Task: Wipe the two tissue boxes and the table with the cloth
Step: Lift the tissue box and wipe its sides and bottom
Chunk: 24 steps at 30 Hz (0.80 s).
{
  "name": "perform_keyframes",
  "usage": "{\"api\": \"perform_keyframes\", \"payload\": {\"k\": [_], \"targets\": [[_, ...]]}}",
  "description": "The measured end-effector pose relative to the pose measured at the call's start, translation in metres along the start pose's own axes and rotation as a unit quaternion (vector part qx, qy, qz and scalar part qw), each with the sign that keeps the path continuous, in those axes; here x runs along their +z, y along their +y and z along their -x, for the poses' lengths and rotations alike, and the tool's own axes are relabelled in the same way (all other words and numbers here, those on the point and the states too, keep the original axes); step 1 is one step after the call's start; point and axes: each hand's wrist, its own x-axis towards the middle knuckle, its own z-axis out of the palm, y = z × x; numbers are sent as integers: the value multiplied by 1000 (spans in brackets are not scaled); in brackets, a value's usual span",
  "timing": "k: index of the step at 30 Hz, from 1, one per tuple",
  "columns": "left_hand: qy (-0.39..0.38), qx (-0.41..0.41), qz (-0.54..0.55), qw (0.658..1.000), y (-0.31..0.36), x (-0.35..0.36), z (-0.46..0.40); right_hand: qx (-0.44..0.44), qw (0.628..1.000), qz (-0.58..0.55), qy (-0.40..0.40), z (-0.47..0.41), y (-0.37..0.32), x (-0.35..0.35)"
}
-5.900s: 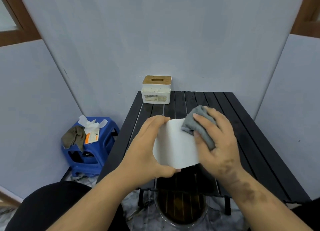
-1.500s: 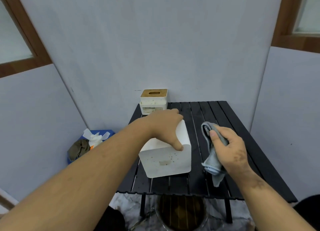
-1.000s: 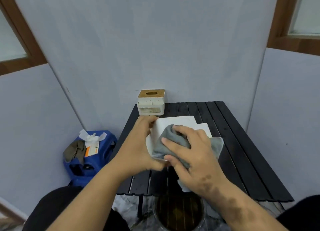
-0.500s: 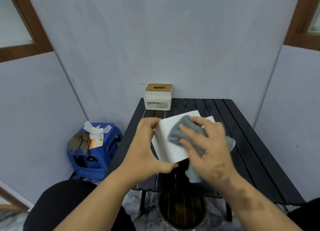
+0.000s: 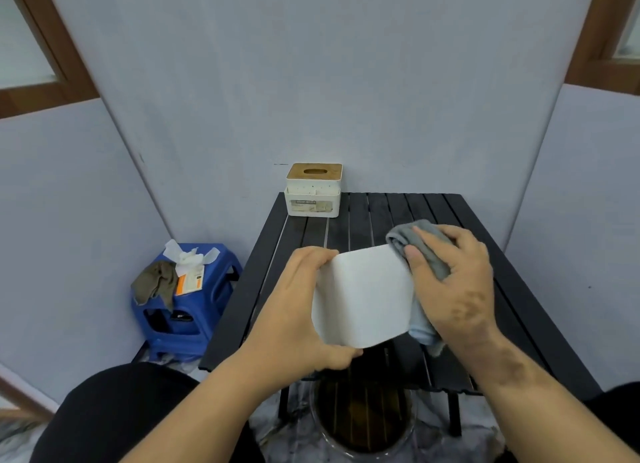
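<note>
A plain white tissue box point(image 5: 363, 294) is held up over the near edge of the black slatted table point(image 5: 485, 254), a blank face turned toward me. My left hand point(image 5: 294, 317) grips its left side, thumb under the bottom edge. My right hand point(image 5: 453, 282) presses a grey cloth point(image 5: 408, 237) against the box's right side; a pale end of the cloth hangs below the hand. A second tissue box point(image 5: 313, 195), white with a wooden lid, stands at the table's far left corner.
A blue plastic stool point(image 5: 187, 310) to the left of the table carries a brown rag, crumpled tissue and an orange packet. A round dark bin point(image 5: 360, 417) stands on the floor under the table's near edge. Grey walls close in on three sides.
My right hand and the cloth have slid from the front face of the white box round to its right side. The left hand keeps the same grip.
</note>
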Motion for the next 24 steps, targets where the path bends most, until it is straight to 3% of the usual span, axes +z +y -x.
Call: {"api": "perform_keyframes", "payload": {"k": [6,12,14,19,24], "targets": [[9,22,31,999,4,8,-1,-161,987,-4,-16,33,-43,17],[16,7,14,1000,3,4,-1,2,999,23,31,-2,8,-9],[22,8,20,1000,2,5,-2,-54,998,19,25,12,-6,-1],[65,6,64,996,-9,-1,-4,-252,965,1,-77,29,-24,9],[79,-11,85,993,-14,-11,-3,-92,995,16,15,-3,11,-13]]}}
